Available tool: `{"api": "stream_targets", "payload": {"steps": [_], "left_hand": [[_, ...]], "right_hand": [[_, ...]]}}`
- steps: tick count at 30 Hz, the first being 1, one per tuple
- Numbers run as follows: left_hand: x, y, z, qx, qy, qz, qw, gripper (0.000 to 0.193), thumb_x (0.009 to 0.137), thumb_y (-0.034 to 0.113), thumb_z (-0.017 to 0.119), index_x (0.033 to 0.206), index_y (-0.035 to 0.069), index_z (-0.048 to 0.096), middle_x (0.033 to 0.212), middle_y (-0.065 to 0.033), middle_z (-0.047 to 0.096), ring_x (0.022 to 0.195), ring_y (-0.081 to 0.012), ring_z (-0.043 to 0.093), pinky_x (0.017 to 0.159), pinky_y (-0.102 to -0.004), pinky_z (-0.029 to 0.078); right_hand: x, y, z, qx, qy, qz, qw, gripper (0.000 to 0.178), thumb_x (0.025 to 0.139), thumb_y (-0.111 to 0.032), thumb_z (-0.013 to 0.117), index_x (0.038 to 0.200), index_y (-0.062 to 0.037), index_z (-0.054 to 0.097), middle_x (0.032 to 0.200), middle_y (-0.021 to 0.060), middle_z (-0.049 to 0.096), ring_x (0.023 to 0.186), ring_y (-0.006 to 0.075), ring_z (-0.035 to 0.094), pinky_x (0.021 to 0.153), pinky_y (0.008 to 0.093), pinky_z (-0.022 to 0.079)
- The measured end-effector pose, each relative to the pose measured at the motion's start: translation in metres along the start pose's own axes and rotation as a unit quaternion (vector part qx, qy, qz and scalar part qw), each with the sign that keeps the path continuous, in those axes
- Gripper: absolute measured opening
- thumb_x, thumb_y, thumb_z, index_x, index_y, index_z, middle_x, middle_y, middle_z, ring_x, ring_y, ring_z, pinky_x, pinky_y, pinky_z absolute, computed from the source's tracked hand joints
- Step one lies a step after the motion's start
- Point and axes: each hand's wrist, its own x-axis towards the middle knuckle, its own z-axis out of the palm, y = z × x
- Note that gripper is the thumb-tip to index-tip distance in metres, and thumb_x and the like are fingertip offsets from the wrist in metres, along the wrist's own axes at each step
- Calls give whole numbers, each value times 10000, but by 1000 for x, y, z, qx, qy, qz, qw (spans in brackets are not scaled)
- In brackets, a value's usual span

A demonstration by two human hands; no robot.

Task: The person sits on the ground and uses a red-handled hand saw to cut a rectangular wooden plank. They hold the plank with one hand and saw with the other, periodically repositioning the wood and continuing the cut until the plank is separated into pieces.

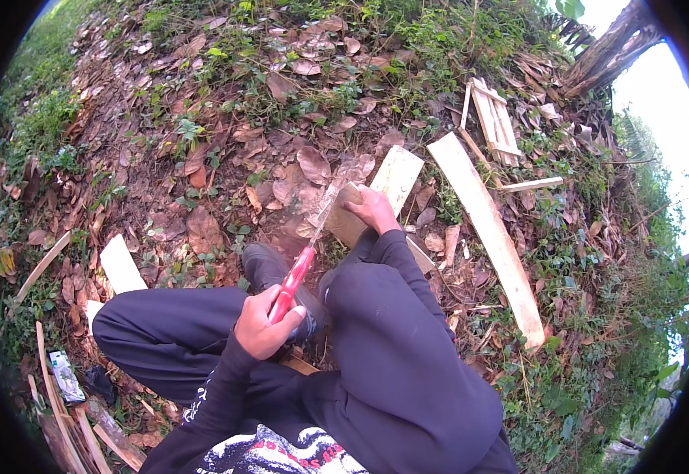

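My left hand is closed round the red handle of a hand saw, whose narrow blade points up and away from me. The blade lies along the left edge of a short wooden block. My right hand grips the top of this block, thumb and fingers over its upper end. Just behind the right hand is a pale board, partly covered by the hand and block. My boots are beneath the saw, between my bent knees. Where the blade meets the wood is blurred.
To the right lies a long pale plank, with a small slatted wooden frame beyond it. Wood strips and a white packet lie at lower left, a board offcut above them. Dry leaves and weeds cover the sloping ground.
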Motion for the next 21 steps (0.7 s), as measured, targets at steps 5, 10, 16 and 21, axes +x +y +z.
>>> {"api": "stream_targets", "payload": {"steps": [5, 10, 16, 21], "left_hand": [[1, -8, -3, -1, 2, -12, 1000, 188, 815, 166, 677, 800, 22, 556, 640, 21, 486, 589, -55, 421, 557, -246, 363], [5, -15, -2, 5, 2, -3, 1000, 177, 815, 154, 679, 807, 27, 556, 645, 23, 487, 591, -52, 420, 561, -240, 364], [7, -21, 5, -7, 8, 12, 1000, 208, 827, 172, 687, 795, 9, 562, 602, -34, 472, 557, -97, 412, 542, -290, 377], [6, -21, 3, -7, 6, 13, 1000, 210, 827, 178, 689, 801, 11, 563, 612, -26, 472, 567, -95, 415, 548, -286, 377]], "right_hand": [[-1, -4, -1, 2, 7, 4, 1000, 607, 771, -557, 705, 1031, -15, 621, 963, 243, 667, 948, 404, 637, 835, 449, 495], [-1, -1, 0, 3, 12, -2, 1000, 613, 773, -550, 706, 1033, -2, 613, 960, 247, 661, 946, 411, 631, 832, 454, 491], [-1, 1, -1, 8, 18, -9, 1000, 608, 782, -548, 694, 1018, 5, 599, 956, 258, 653, 943, 419, 624, 837, 463, 479], [-2, 0, -1, 13, 16, -8, 1000, 608, 787, -555, 685, 1012, 3, 594, 957, 258, 654, 945, 421, 624, 834, 465, 480]]}}
